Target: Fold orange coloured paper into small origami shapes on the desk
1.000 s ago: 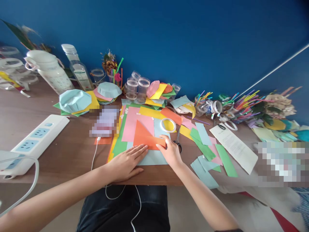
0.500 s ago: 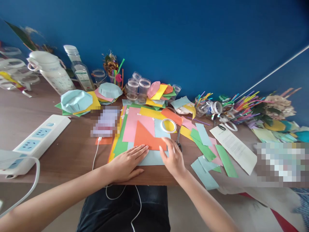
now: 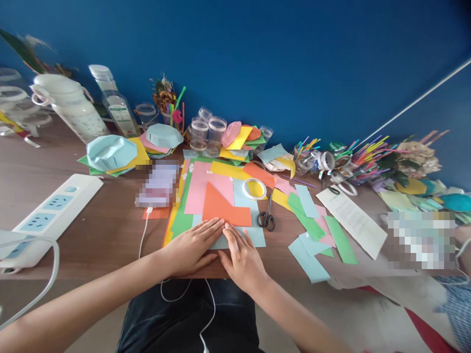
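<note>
My left hand (image 3: 191, 247) lies flat with fingers stretched out on the near edge of a stack of coloured paper sheets (image 3: 198, 196). My right hand (image 3: 241, 257) rests flat beside it, fingers out, on a light blue sheet (image 3: 253, 235) just below a folded orange paper (image 3: 221, 206). The fingertips of both hands almost meet at the orange paper's lower edge. A roll of white tape (image 3: 255, 189) lies beyond the orange paper. Black scissors (image 3: 267, 218) lie to the right of it.
A white power strip (image 3: 51, 208) sits at left with a cable. A white charging cord (image 3: 145, 235) hangs over the wooden table's (image 3: 110, 230) near edge. Jars, plastic cups (image 3: 208, 135), paper bowls, straws (image 3: 364, 152), loose paper strips (image 3: 312, 230) and a printed sheet (image 3: 351, 220) crowd the back and right.
My right hand has left the orange paper's right corner and slid left and toward me, coming to rest flat beside my left hand. The scissors are now uncovered. My left hand stayed put.
</note>
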Motion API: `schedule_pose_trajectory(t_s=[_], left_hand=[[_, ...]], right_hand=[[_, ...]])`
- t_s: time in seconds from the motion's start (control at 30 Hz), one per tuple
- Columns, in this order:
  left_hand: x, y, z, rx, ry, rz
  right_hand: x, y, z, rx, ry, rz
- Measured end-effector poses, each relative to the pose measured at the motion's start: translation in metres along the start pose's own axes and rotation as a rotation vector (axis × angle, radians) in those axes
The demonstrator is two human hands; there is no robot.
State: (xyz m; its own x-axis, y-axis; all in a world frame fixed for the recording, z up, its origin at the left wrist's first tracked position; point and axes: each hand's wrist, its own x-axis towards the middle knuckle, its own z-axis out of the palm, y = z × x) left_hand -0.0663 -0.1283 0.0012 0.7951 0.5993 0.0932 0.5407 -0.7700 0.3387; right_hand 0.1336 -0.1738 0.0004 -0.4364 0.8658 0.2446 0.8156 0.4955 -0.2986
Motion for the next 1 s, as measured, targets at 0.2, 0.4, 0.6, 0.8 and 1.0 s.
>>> schedule_pose_trajectory(t_s=[0.2,0.4,0.6,0.8,1.0], left_hand=[[0.000,0.001,-0.002,0.046,-0.062,-0.031],[-0.002,0.003,0.001,0.083,-0.021,-0.046],[-0.015,0.000,0.011,0.245,0.143,-0.153],[-0.023,0.005,0.010,0.438,0.296,-0.322],[-0.010,0.001,-0.009,0.483,0.396,-0.210]], right_hand=[[-0.011,0.010,-0.006,-0.056,0.023,0.107],[-0.024,0.031,-0.008,-0.106,0.085,0.163],[-0.026,0.032,-0.008,-0.153,0.097,0.169],[-0.027,0.033,-0.007,-0.158,0.121,0.149],[-0.027,0.032,-0.007,-0.130,0.116,0.149]])
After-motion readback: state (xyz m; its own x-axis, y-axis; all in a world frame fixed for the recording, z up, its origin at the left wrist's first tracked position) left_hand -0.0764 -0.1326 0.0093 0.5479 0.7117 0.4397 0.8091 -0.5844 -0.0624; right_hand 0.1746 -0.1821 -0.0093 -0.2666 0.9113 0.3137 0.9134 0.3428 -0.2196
